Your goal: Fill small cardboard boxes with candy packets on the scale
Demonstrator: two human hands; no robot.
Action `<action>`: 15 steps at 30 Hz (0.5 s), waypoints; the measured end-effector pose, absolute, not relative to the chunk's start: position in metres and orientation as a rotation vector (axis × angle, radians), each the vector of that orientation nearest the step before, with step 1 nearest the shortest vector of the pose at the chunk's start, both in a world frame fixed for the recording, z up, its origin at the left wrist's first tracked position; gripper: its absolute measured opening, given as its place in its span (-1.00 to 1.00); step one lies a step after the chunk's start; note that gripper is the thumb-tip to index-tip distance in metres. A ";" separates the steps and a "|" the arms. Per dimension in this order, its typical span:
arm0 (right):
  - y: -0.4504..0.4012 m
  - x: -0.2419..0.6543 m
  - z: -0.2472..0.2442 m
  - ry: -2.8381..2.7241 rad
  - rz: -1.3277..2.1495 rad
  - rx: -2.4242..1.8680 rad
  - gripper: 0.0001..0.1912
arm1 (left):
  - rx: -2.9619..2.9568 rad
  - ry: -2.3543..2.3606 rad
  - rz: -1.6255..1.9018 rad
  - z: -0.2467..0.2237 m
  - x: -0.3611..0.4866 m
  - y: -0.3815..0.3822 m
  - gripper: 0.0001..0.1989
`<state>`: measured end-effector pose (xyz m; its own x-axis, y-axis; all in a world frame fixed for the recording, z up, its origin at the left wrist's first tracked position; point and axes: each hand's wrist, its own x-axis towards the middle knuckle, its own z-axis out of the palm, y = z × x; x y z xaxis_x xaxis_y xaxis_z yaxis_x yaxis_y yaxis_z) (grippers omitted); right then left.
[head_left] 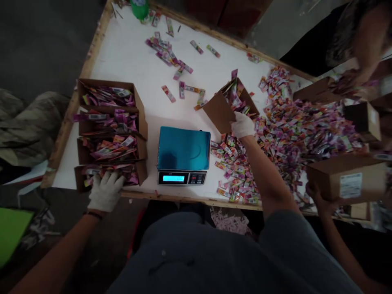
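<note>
My left hand (105, 191), in a white glove, rests with fingers spread over the sachets in the nearest cardboard box (141, 173) of a row at the left. Colourful small sachets (113, 148) fill the boxes in that row. A white glove also covers my right hand (243, 125), which is closed on the near edge of a tilted cardboard box (219, 112) with sachets inside. Between my hands stands a digital scale (183, 149) with a bare blue plate and a lit display. Under and beside my right forearm spreads a heap of loose sachets (284, 134).
Wooden rails (88, 57) edge the white table (128, 53). Scattered sachets (167, 51) and a green bottle (140, 9) are toward the back. At the right, another person's hand (321, 200) holds a labelled box (349, 179); another person's arm (369, 45) reaches in above.
</note>
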<state>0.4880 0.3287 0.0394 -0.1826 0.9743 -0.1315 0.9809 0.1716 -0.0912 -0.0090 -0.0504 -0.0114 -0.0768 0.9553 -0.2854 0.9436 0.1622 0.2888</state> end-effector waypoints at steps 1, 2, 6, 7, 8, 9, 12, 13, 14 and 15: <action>0.314 0.495 0.051 2.332 -0.235 1.995 -0.44 | 1.812 2.038 0.041 -0.012 -0.010 -0.046 -0.77; 0.297 0.501 0.063 2.316 -0.232 1.988 -0.43 | 1.829 2.036 0.026 -0.012 -0.012 -0.041 -0.77; 0.226 0.494 0.105 2.485 -0.276 1.668 -0.48 | 1.900 2.065 -0.050 -0.017 -0.016 -0.018 -0.73; 0.210 0.483 0.110 2.516 -0.301 1.549 -0.50 | 1.901 2.083 -0.050 -0.017 -0.017 -0.011 -0.72; 0.196 0.468 0.114 2.525 -0.327 1.430 -0.51 | 1.898 2.101 -0.047 -0.017 -0.017 -0.003 -0.71; 0.183 0.451 0.115 2.516 -0.347 1.318 -0.52 | 1.893 2.116 -0.047 -0.016 -0.017 0.004 -0.71; 0.159 0.411 0.114 2.466 -0.377 1.086 -0.55 | 1.879 2.131 -0.099 -0.008 -0.013 0.019 -0.69; 0.155 0.408 0.112 2.483 -0.398 1.052 -0.56 | 1.867 2.139 -0.120 -0.003 -0.010 0.021 -0.69; 0.153 0.410 0.109 2.537 -0.433 1.039 -0.58 | 1.851 2.156 -0.124 0.002 -0.005 0.020 -0.66; 0.153 0.419 0.105 2.626 -0.480 1.048 -0.61 | 1.835 2.177 -0.104 0.008 0.000 0.018 -0.61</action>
<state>0.4193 0.1525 0.1051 -0.7006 0.6117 -0.3675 0.7021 0.6827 -0.2021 0.0002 0.0184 0.0085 -0.1456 0.9529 -0.2662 0.9739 0.1854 0.1307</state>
